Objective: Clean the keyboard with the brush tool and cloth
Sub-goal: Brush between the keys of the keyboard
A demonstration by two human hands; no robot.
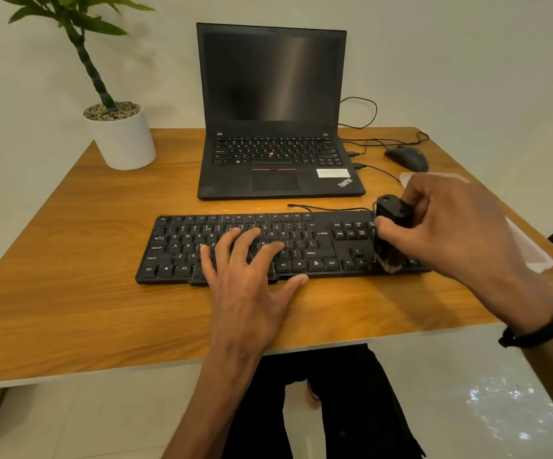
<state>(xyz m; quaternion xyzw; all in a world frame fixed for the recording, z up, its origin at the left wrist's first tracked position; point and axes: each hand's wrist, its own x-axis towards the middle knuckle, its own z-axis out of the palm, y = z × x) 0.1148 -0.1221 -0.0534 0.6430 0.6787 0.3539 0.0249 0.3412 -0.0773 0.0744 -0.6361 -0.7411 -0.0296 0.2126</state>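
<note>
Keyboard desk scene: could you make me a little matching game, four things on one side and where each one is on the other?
Things:
1. left hand
2. brush tool
3. mouse
4. potted plant

Places:
A. back left corner of the desk
B. gripped in the right hand, bristles on the keyboard's right end
C. right of the laptop
D. spread flat on the keys

Pairs: 1-D, 2-B, 3-C, 4-A

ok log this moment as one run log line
left hand: flat on keyboard | right hand: grips brush tool | bristles on right-end keys | cloth: not identifiable
</note>
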